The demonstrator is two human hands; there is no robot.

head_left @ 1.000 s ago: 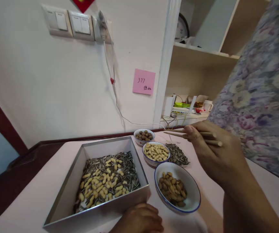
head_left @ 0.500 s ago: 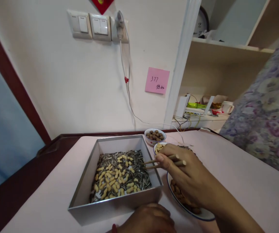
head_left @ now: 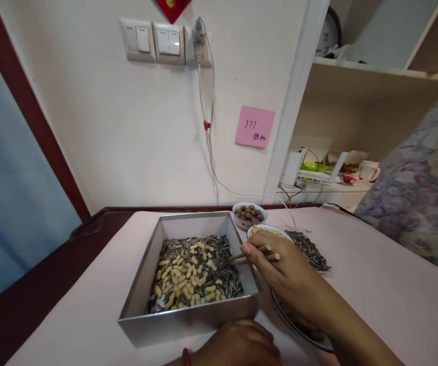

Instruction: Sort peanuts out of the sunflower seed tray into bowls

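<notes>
My right hand [head_left: 283, 269] is closed around a pair of wooden chopsticks [head_left: 246, 257]. Their tips reach over the right wall of a grey box [head_left: 188, 325] and sit among striped sunflower seeds [head_left: 219, 249]. Nothing can be made out between the tips. Peanuts in shells [head_left: 188, 277] lie on the seeds, mostly in the middle and front. My left hand [head_left: 237, 343] rests palm down by the box's front wall, its fingers loosely bent, with no object visible in it.
Behind the box stands a bowl of round brown nuts [head_left: 249, 213]. A bowl of peanuts [head_left: 266, 231] and a plate of brown nuts [head_left: 306, 330] are partly hidden by my right hand. Sunflower seeds [head_left: 308, 251] lie in a pile to the right. A white cable [head_left: 249, 194] runs behind.
The view has swung slightly left, shifting the scene rightward. My right hand has drawn a little left relative to the bowls, uncovering more of the seed pile. The chopsticks stay in the box.
</notes>
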